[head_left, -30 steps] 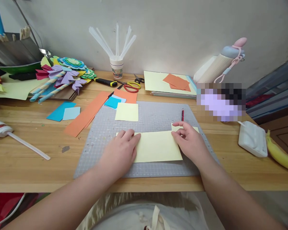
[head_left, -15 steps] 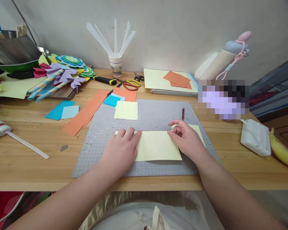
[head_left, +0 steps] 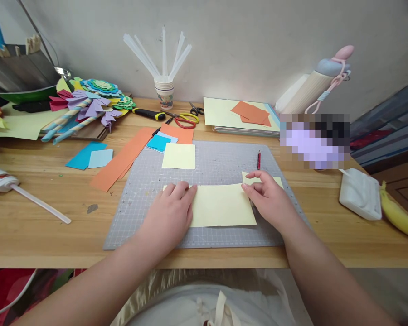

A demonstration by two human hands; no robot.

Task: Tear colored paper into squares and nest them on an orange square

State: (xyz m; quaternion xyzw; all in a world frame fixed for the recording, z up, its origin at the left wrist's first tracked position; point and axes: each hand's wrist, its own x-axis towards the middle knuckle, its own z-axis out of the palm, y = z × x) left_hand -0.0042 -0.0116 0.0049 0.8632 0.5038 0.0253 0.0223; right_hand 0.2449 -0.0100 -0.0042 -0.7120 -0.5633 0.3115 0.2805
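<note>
A pale yellow sheet of paper [head_left: 221, 206] lies lengthwise on the grey cutting mat [head_left: 217, 158]. My left hand [head_left: 172, 203] rests flat over its left part, fingers stretched out and pressing down. With thumb and finger, my right hand [head_left: 267, 194] pinches the sheet's top right corner, which is raised a little. Another pale yellow piece [head_left: 278, 181] sits partly hidden behind that hand. Beyond my left hand is a pale yellow square [head_left: 178, 156], overlapping small blue papers [head_left: 159, 143]. A dark red pencil [head_left: 259, 160] stands out on the mat's far right.
Orange strips [head_left: 125, 158] and blue pieces [head_left: 86, 155] are left of the mat. A glue gun [head_left: 0, 181] lies at far left. Along the back are paper flowers [head_left: 91, 102], a cup of white sticks [head_left: 164, 93], scissors [head_left: 187, 120] and a paper stack [head_left: 221, 113]. A banana [head_left: 399, 213] is right.
My right hand has shifted slightly right with the sheet's corner, and the sheet's top edge now rises toward it. My left hand has stayed nearly in place.
</note>
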